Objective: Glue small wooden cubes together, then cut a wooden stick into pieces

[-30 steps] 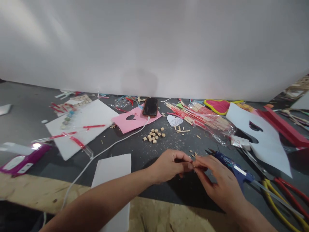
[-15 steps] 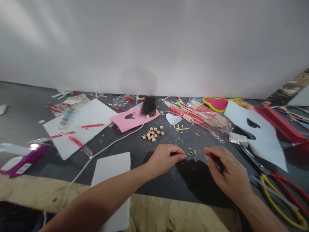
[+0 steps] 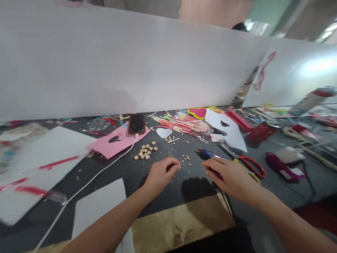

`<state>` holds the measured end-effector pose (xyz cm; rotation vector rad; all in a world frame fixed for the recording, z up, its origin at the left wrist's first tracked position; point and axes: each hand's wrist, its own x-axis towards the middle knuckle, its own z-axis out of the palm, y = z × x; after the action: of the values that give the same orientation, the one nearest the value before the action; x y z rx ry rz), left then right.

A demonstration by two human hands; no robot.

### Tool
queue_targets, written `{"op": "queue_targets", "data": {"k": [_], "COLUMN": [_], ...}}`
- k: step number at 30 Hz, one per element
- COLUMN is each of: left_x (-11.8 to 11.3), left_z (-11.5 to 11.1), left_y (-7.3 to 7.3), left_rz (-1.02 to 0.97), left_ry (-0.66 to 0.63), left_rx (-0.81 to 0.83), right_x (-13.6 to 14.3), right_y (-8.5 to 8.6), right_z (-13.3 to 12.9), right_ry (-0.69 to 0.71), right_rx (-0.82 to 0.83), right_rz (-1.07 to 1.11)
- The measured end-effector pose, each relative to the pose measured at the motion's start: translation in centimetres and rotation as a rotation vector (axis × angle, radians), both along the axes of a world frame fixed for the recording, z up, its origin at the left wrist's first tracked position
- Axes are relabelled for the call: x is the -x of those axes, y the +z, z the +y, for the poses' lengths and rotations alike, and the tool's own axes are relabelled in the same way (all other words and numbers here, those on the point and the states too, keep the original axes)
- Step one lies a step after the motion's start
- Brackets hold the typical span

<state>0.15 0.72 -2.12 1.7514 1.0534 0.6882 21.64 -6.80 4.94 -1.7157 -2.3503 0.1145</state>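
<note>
The left hand has thumb and forefinger pressed together at the tips; whether anything is pinched there, I cannot tell. The right hand has its fingers drawn close and bent, partly covering one blue glue gun; whether it touches the gun or holds anything is unclear.

About five small wooden bits lie on the tabletop between the hands, slightly beyond the fingertips. Farther out sit roughly a dozen pale, knobbly beads in one cluster, one white paper heart, one pink sheet and one phone resting on it, a white cable plugged in.

The dark tabletop is dusted with pale crumbs, and a light wooden strip runs along its near edge. A white panel stands behind; the room above it is blurred.

Clear plastic packets hold many slim sticks. One red can leans at the right, contents hidden.
</note>
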Motion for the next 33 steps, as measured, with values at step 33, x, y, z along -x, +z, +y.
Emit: {"op": "queue_targets", "data": {"k": [33], "left_x": [0.5], "left_z": [0.5], "left_y": [0.5], "left_rz": [-0.009], "left_ry": [-0.029], "left_rx": [-0.202], "right_x": [-2.7], "right_y": [-4.5], "right_z": [-2.6], "right_ry": [-0.724], "right_rx": [-0.106], "right_rz": [0.683]}}
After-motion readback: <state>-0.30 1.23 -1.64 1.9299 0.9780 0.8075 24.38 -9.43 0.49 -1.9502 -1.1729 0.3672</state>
